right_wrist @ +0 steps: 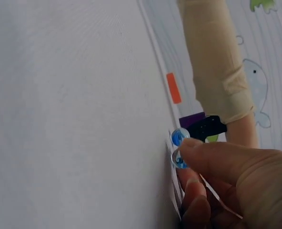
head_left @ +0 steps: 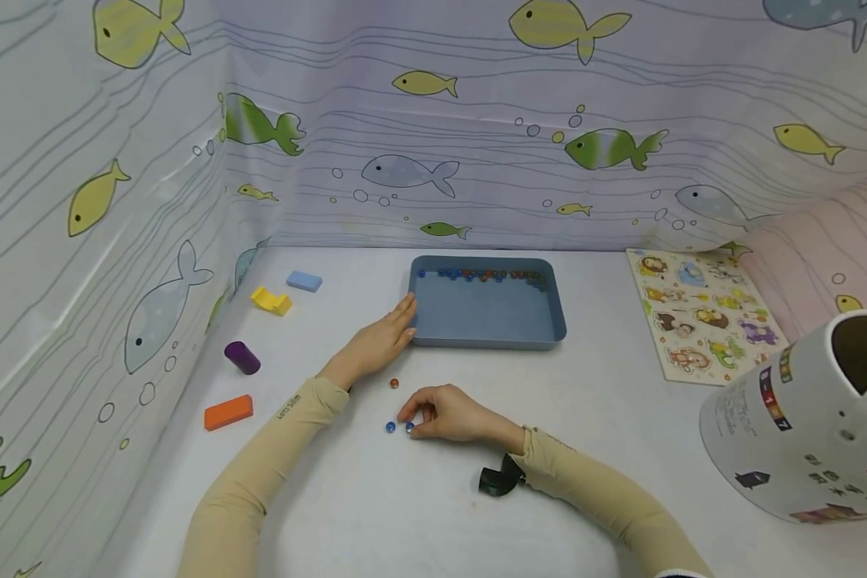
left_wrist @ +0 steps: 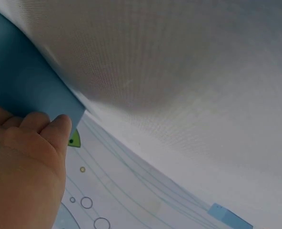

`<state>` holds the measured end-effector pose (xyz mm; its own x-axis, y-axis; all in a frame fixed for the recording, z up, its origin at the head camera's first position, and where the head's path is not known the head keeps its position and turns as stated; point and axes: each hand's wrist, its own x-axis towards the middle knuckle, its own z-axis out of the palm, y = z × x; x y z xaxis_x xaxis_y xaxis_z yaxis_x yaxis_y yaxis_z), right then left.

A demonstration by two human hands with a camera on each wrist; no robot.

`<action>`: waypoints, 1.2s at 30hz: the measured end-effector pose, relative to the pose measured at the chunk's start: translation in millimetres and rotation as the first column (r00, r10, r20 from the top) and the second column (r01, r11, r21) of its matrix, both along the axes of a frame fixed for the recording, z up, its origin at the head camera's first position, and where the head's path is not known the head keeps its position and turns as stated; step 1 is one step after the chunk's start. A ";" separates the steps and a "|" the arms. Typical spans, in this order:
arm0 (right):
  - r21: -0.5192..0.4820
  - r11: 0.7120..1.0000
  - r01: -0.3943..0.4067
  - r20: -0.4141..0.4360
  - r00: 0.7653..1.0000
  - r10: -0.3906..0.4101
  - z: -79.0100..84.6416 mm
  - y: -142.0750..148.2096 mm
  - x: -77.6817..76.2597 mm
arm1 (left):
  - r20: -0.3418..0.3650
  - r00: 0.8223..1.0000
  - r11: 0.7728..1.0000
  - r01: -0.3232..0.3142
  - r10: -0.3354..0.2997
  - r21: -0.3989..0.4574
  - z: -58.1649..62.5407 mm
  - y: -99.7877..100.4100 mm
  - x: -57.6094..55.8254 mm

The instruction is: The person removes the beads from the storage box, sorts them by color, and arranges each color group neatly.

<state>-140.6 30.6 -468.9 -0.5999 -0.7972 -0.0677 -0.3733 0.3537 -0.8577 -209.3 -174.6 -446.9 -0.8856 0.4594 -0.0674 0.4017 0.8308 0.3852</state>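
A blue-grey tray point(head_left: 487, 343) holds a row of blue and orange marbles along its far side. My left hand point(head_left: 377, 343) rests its extended fingers against the tray's left wall, also seen as the blue wall point(left_wrist: 31, 81) in the left wrist view. Lower down on the table, my right hand point(head_left: 451, 413) has its thumb and forefinger at a clear-blue marble point(right_wrist: 180, 159), pinching it close over the white surface. A second blue marble point(head_left: 390, 428) lies just left of those fingertips. Farther up sits an orange marble point(head_left: 394, 384), between the two hands.
At left are a light-blue block point(head_left: 304, 281), a yellow block point(head_left: 270, 301), a purple cylinder point(head_left: 242, 358) and an orange block point(head_left: 228, 413). An animal picture board point(head_left: 708, 317) lies at right behind a large white tub point(head_left: 780, 425). A fish-print curtain point(head_left: 433, 120) surrounds the table.
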 end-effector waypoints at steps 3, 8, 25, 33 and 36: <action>-0.016 1.000 -0.013 0.051 0.999 0.014 4.4 1.9 -5.6 | -0.005 1.000 1.000 -0.001 0.001 0.000 -0.9 -0.3 -0.9; -0.086 0.996 -0.014 0.181 0.983 0.029 18.9 10.1 -29.3 | 0.000 1.000 1.000 -0.011 0.011 -0.006 -2.8 -1.7 -1.5; -0.239 0.869 0.434 0.501 0.821 -0.272 44.7 21.7 -159.1 | 0.011 1.000 1.000 -0.026 0.026 -0.009 -0.8 -3.5 -0.8; -0.215 0.823 0.525 0.647 0.709 -0.282 26.0 8.2 -184.1 | 0.003 1.000 1.000 -0.010 0.010 0.001 0.5 0.1 1.3; -0.195 0.780 0.594 0.729 0.620 -0.290 23.2 1.0 -190.5 | 0.000 1.000 1.000 -0.006 0.006 -0.005 1.1 0.8 0.9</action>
<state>-331.2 31.6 -445.8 -0.8112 -0.4856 -0.3258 0.4176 -0.0912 -0.9041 -208.3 -173.8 -445.9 -0.8884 0.4537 -0.0695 0.3966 0.8351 0.3812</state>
